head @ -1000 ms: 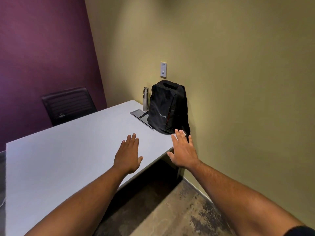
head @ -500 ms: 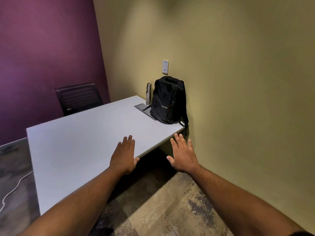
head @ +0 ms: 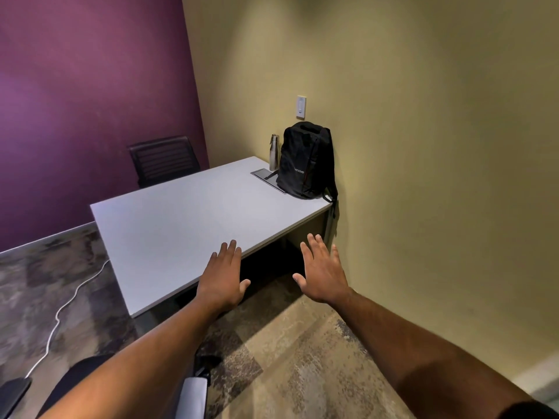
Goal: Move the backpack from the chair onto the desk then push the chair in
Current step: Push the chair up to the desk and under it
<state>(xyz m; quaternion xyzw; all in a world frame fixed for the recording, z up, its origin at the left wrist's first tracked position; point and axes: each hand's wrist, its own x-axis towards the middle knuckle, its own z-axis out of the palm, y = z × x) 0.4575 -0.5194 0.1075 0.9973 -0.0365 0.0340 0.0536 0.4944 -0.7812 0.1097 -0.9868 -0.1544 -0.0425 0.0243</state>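
Backpack (head: 305,163) upright on desk (head: 181,225)

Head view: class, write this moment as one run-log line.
backpack: upright on desk | left hand: open, empty | right hand: open, empty

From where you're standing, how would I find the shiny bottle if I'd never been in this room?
Look at the white desk and follow it to its far corner, where the yellow wall meets it under a light switch. A black backpack stands there, and the bottle is right beside it, on its left. It's the only slim, silver, metal thing there.
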